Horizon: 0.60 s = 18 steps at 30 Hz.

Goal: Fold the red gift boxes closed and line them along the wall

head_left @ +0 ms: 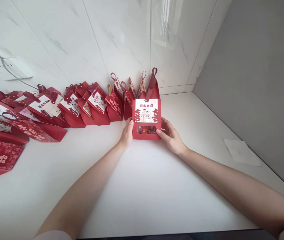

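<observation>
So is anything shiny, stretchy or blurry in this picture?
Head view: glare on the glossy white tile wall; head view: likely lens stretching on the red patterned cardboard box at left edge; head view: little blur on the red white-labelled paper box between left hand and right hand.

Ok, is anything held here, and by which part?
A red gift box, by its opposite sides: left hand on one, right hand on the other.

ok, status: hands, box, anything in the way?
Left hand and right hand on either side of red box. Box front faces camera. Other red boxes behind and leftward; none in front of it.
</observation>
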Motion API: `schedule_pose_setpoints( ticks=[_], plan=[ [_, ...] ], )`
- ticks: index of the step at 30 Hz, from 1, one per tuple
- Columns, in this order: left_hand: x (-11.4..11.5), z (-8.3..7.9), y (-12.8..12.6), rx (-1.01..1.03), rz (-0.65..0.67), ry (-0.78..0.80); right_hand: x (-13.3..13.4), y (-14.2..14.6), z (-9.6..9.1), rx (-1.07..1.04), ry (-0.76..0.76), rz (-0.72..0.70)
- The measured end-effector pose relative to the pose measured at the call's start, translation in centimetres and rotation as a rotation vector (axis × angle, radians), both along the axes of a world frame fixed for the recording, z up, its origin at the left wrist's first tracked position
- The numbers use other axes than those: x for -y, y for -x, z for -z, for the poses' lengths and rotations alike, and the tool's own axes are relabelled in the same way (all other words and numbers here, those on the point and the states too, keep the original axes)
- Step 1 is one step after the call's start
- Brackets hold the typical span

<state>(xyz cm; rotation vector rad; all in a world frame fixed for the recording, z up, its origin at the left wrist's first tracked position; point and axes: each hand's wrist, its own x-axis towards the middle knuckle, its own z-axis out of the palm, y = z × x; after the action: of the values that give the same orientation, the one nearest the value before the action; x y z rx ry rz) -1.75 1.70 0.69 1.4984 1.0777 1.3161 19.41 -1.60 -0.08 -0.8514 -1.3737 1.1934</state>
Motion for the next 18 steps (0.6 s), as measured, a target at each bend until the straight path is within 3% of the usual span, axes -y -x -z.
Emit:
schedule_pose_setpoints(
  ticks=[10, 18],
  plan=[
    [0.2, -0.4, -0.1, -0.134, 0.014, -0.097, -0.1, 0.1, 0.2, 0.021, -0.054, -0.040],
    [-0.5, 0.6, 0.1, 0.032, 0.072, -0.083, 0.0, -0.2, -0.3, -0.016, -0.012, -0.007]
  ],
)
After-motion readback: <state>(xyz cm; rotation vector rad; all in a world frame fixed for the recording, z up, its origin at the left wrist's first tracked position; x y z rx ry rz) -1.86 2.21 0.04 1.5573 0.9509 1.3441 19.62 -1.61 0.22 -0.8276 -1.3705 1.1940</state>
